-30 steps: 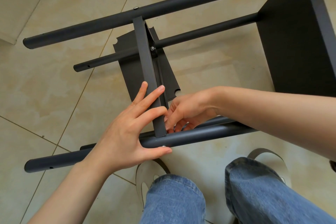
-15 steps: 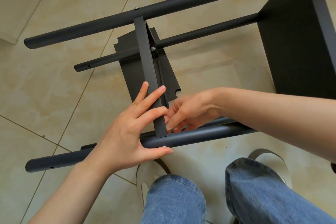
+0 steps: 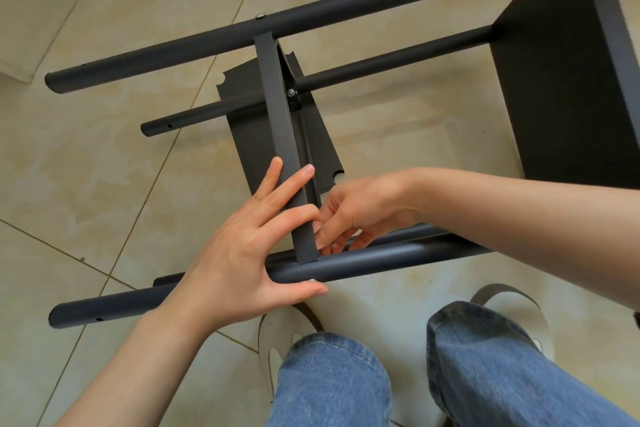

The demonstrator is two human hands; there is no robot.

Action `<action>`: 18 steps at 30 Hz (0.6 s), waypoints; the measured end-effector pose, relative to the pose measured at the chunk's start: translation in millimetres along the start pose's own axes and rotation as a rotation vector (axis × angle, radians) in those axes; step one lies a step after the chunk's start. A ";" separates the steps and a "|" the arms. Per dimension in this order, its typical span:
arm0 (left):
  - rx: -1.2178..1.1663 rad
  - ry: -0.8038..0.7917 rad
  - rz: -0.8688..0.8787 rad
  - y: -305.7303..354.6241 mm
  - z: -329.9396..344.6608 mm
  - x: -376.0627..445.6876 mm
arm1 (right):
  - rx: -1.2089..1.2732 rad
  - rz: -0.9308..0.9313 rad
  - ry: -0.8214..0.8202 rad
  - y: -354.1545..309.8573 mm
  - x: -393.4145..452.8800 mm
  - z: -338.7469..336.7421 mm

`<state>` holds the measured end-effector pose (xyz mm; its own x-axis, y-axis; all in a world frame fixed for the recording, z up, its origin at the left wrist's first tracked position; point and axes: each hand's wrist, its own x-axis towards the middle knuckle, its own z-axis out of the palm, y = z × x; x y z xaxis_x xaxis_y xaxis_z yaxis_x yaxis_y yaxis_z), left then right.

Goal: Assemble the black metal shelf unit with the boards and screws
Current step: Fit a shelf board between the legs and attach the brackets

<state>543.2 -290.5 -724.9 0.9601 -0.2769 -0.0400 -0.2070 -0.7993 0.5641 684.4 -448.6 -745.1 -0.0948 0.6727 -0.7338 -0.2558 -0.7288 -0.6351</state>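
1. Beige tiled floor [image 3: 86, 156]; the shelf frame [image 3: 311, 15] lies on its side, tubes running 8 to 2 o'clock.
2. Crossbar [image 3: 280, 135] spans 12 to 6 between the tubes.
3. Left hand [image 3: 242, 253], fingers spread, presses the crossbar; the thumb covers a screw head [image 3: 312, 280].
4. Right hand [image 3: 356, 210] pinches at the joint, apparently threading a fastener; what it holds is hidden. Next: tighten squarely.

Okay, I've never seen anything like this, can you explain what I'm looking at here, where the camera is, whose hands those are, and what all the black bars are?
The camera sits on a person's head, looking down at their own hands, jeans and pale shoes. On the tiled floor lies a half-built black metal shelf frame on its side. The long round tubes are its legs; one nearest tube runs across by the knees. A flat crossbar joins it to the far tube. A dark board is already fitted at the right. The left hand rests on the crossbar with straight fingers, thumb by a screw head. The right hand curls its fingers behind the crossbar's end; what it pinches is hidden.
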 end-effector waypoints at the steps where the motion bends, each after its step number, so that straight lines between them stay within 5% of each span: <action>1: 0.001 0.001 0.000 -0.3 0.6 -0.7 | -0.012 -0.013 0.013 1.0 -0.6 0.9; 10: 0.028 0.009 -0.027 -0.4 -0.9 2.4 | -0.070 -0.082 0.046 6.3 -30.8 -2.5; 18: 0.034 -0.029 -0.101 5.7 -10.6 8.0 | -0.523 -0.121 0.332 5.3 -62.9 7.8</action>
<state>551.7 -291.6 -713.3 0.9707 -0.2087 -0.1193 -0.1161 -0.8417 0.5273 681.5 -493.8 -700.4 0.2306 0.7400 -0.6319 0.2665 -0.6725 -0.6904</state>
